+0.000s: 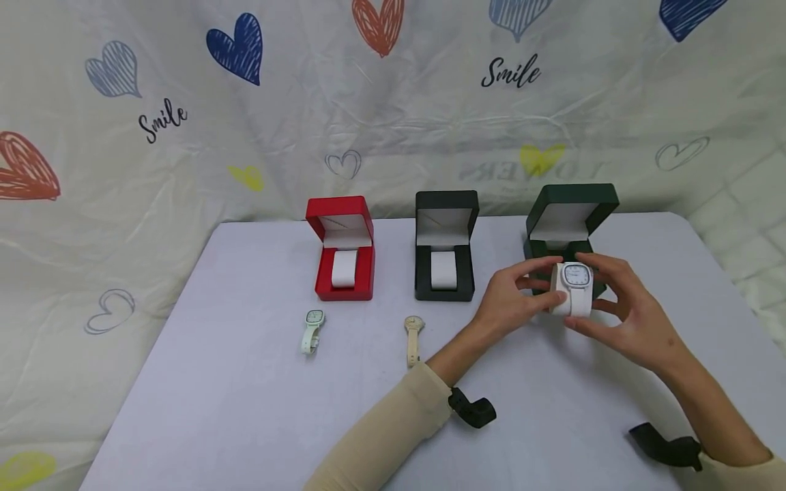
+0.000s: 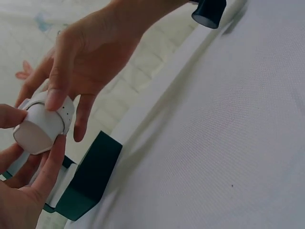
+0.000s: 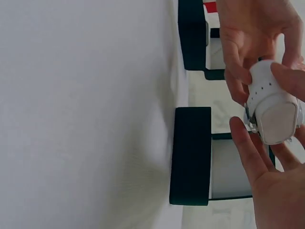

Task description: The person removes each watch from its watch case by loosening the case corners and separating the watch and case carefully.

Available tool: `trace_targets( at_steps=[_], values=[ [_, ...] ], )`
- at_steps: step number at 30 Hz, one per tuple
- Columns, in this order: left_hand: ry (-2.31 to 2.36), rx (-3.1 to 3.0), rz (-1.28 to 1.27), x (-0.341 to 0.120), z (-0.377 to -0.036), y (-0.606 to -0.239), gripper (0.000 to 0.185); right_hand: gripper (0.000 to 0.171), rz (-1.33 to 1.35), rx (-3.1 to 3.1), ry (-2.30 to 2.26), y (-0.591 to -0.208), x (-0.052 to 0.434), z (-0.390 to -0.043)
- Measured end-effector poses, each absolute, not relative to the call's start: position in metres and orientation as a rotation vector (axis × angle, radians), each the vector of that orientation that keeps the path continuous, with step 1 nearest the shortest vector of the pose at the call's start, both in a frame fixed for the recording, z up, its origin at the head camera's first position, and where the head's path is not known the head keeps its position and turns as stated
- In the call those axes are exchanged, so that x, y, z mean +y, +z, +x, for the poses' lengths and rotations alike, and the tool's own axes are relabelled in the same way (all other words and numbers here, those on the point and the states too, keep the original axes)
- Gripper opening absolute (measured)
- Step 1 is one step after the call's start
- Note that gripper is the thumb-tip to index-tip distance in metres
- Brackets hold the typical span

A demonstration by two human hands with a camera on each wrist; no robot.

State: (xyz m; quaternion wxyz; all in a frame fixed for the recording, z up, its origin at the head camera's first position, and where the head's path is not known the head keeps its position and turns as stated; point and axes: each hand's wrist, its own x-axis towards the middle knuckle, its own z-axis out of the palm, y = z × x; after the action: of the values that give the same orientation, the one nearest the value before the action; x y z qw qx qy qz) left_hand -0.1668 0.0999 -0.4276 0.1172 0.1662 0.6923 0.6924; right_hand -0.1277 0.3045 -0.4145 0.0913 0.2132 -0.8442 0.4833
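Observation:
Both hands hold a white watch [image 1: 577,276] wrapped round a white cushion [image 1: 568,300], just above the table in front of the open dark green box [image 1: 568,215]. My left hand [image 1: 534,293] pinches the cushion's left side and my right hand [image 1: 608,303] grips its right side, thumb below. In the left wrist view the cushion [image 2: 40,126] sits between my left hand [image 2: 28,191] and right hand [image 2: 81,62], with the green box [image 2: 90,179] behind. The right wrist view shows the strapped cushion [image 3: 274,107], my right hand [image 3: 271,186], my left hand [image 3: 248,38] and the green box [image 3: 190,152].
An open red box [image 1: 344,249] and an open black box [image 1: 445,245] each hold a white cushion. A mint watch [image 1: 313,330] and a beige watch [image 1: 414,337] lie before them on the pale table [image 1: 245,395]. A heart-printed cloth hangs behind.

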Motion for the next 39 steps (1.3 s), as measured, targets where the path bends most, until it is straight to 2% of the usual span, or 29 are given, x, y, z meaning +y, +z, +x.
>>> trace_targets(
  at_steps=[15,39],
  values=[
    [2.057,1.881,0.449,0.0931,-0.1658,-0.4281,0.047,0.094,0.593,-2.562,1.463,-0.4167,0.3079,-0.1303],
    [2.077,1.804,0.404,0.0932,-0.1655,-0.4308,0.049,0.101,0.649,-2.547,1.415,-0.4200,0.3076,-0.1241]
  ],
)
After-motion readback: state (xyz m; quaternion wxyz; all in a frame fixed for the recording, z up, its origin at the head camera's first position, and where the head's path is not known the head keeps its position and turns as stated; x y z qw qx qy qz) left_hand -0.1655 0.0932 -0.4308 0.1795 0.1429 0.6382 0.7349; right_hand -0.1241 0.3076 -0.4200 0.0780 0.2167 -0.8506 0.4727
